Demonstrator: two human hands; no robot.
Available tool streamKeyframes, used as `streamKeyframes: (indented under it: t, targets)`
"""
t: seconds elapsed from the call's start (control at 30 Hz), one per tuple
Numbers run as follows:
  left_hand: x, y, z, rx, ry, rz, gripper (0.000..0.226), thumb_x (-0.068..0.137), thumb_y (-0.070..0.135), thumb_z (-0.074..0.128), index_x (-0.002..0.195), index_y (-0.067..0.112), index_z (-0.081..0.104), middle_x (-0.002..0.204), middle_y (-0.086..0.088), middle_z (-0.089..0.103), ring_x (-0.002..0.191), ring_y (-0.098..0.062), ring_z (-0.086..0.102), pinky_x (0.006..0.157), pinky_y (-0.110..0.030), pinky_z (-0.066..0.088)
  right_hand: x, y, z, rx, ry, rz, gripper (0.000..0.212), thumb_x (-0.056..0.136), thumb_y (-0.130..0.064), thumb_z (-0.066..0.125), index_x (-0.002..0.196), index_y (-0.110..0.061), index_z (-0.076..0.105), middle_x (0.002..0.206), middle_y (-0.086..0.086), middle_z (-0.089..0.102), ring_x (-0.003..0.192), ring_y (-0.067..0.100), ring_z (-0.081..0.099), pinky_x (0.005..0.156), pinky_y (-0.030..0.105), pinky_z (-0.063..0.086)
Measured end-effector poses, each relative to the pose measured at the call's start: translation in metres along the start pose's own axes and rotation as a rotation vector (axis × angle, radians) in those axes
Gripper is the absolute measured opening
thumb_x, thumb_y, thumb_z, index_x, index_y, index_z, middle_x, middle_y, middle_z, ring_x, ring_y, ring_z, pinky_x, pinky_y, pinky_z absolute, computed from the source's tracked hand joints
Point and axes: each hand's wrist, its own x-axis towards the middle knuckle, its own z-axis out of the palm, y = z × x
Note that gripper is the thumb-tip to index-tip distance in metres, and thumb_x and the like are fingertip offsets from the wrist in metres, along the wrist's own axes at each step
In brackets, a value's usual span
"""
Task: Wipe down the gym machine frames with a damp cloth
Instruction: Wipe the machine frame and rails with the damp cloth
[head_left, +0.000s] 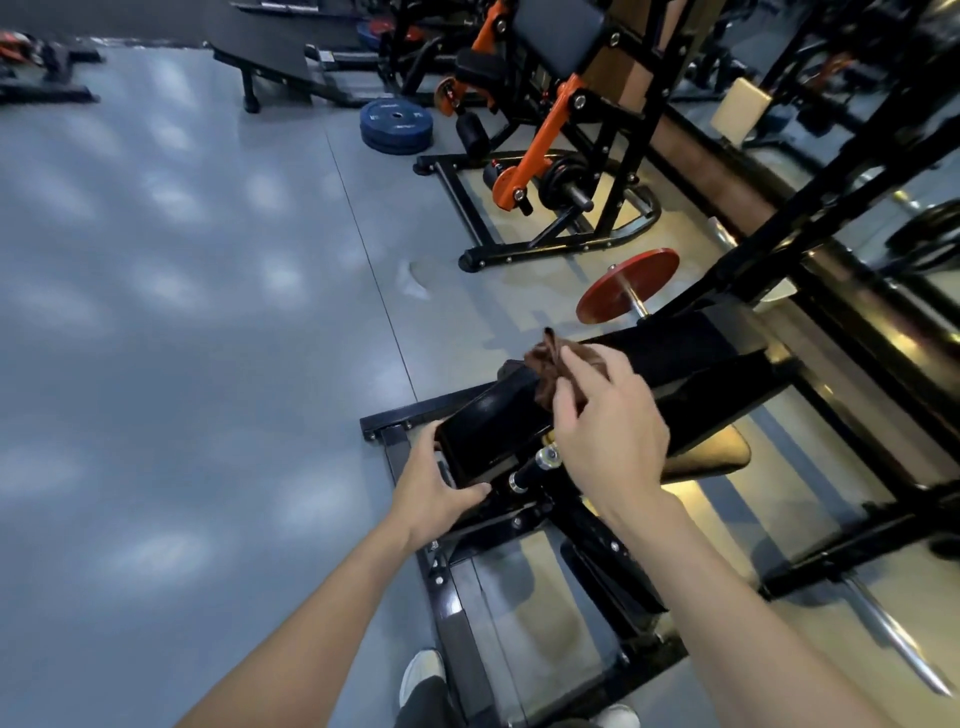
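Pinching one brown cloth (545, 366) against a black machine pad (649, 353), the right hand (608, 431) works while the left hand (434, 493) grips the pad's lower end; two blue plates (396, 127) lie stacked nearby.

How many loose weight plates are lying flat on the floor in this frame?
2, as far as visible: blue plates stacked one on the other on the grey floor, left of the orange-and-black machine. The stack may hide more. The red plate is on a bar.

Bench pad (519, 415): glossy black vinyl. Cloth (545, 364) in right hand (608, 431): soft brown fabric. Frame (452, 613): black painted metal. Floor (182, 312): smooth grey.
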Motion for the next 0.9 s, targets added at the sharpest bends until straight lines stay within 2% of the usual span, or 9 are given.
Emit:
streamKeyframes:
  t: [0.1, 0.17, 0.37, 0.47, 0.53, 0.6, 0.7, 0.8, 0.9]
  targets:
    - [0.003, 0.009, 0.000, 0.092, -0.006, 0.037, 0.112, 0.056, 0.057, 0.090, 0.148, 0.033, 0.030, 0.145, 0.010, 0.045, 0.138, -0.007, 0.041, 0.118, -0.040, 0.038, 0.000, 0.010, 0.000, -0.056, -0.064, -0.333, 0.032, 0.099, -0.041, 0.059, 0.130, -0.034, 0.068, 0.137, -0.013, 0.056, 0.089, 0.021, 0.057, 0.058, 0.035, 0.054]
    - [0.002, 0.023, -0.002, 0.221, 0.017, 0.086, 0.130, 0.057, 0.070, 0.085, 0.158, 0.026, 0.018, 0.157, 0.005, 0.032, 0.147, -0.013, 0.026, 0.124, -0.042, 0.027, 0.011, 0.030, -0.001, -0.041, -0.080, -0.386, 0.032, 0.101, -0.043, 0.056, 0.131, -0.037, 0.067, 0.137, -0.016, 0.056, 0.091, 0.019, 0.060, 0.058, 0.033, 0.055]
    - [-0.004, 0.079, 0.005, 0.427, -0.006, 0.266, 0.121, 0.060, 0.089, 0.062, 0.157, 0.032, 0.017, 0.156, 0.009, 0.024, 0.148, -0.018, 0.019, 0.125, -0.038, 0.010, 0.072, 0.118, -0.025, -0.027, -0.019, 0.153, 0.036, 0.106, -0.041, 0.048, 0.137, -0.037, 0.065, 0.141, -0.008, 0.056, 0.118, 0.025, 0.061, 0.088, 0.038, 0.056]
    - [-0.002, 0.107, 0.016, 0.450, -0.004, 0.275, 0.120, 0.063, 0.085, 0.068, 0.158, 0.033, 0.015, 0.159, 0.007, 0.028, 0.148, -0.018, 0.025, 0.124, -0.042, 0.021, 0.080, 0.113, -0.029, -0.039, -0.044, 0.217, 0.038, 0.105, -0.043, 0.049, 0.137, -0.031, 0.065, 0.138, -0.003, 0.057, 0.116, 0.027, 0.061, 0.091, 0.042, 0.056]
    - [0.001, 0.119, 0.026, 0.430, 0.017, 0.247, 0.120, 0.063, 0.083, 0.071, 0.157, 0.033, 0.018, 0.159, 0.008, 0.032, 0.146, -0.017, 0.032, 0.120, -0.045, 0.032, 0.058, 0.081, -0.021, -0.010, -0.065, 0.053, 0.039, 0.104, -0.047, 0.049, 0.136, -0.033, 0.065, 0.135, -0.007, 0.057, 0.109, 0.022, 0.060, 0.084, 0.041, 0.058]
    - [0.002, 0.126, 0.035, 0.442, 0.048, 0.249, 0.111, 0.059, 0.085, 0.071, 0.150, 0.038, 0.028, 0.147, 0.011, 0.044, 0.136, -0.015, 0.042, 0.110, -0.044, 0.044, 0.028, 0.056, -0.013, 0.071, -0.129, -0.179, 0.038, 0.104, -0.047, 0.048, 0.136, -0.037, 0.064, 0.137, -0.013, 0.055, 0.105, 0.019, 0.059, 0.077, 0.038, 0.057]
    - [0.003, 0.131, 0.038, 0.491, 0.126, 0.245, 0.096, 0.063, 0.076, 0.076, 0.142, 0.038, 0.037, 0.134, 0.012, 0.052, 0.124, -0.016, 0.051, 0.100, -0.042, 0.049, 0.029, 0.078, -0.020, 0.105, -0.163, -0.366, 0.037, 0.104, -0.048, 0.046, 0.137, -0.043, 0.061, 0.139, -0.018, 0.052, 0.104, 0.018, 0.059, 0.071, 0.037, 0.058]
    - [0.002, 0.135, 0.040, 0.515, 0.167, 0.247, 0.087, 0.072, 0.055, 0.086, 0.143, 0.034, 0.039, 0.131, 0.015, 0.052, 0.123, -0.015, 0.053, 0.095, -0.035, 0.045, 0.064, 0.143, -0.033, 0.062, -0.117, -0.179, 0.036, 0.106, -0.046, 0.046, 0.138, -0.041, 0.061, 0.140, -0.015, 0.052, 0.110, 0.021, 0.060, 0.078, 0.040, 0.059]
    - [0.003, 0.136, 0.042, 0.508, 0.166, 0.216, 0.086, 0.074, 0.049, 0.088, 0.144, 0.034, 0.039, 0.132, 0.014, 0.051, 0.124, -0.015, 0.052, 0.099, -0.039, 0.046, 0.096, 0.181, -0.041, 0.080, -0.122, 0.077, 0.037, 0.106, -0.040, 0.049, 0.139, -0.035, 0.063, 0.142, -0.007, 0.053, 0.119, 0.025, 0.060, 0.090, 0.041, 0.055]
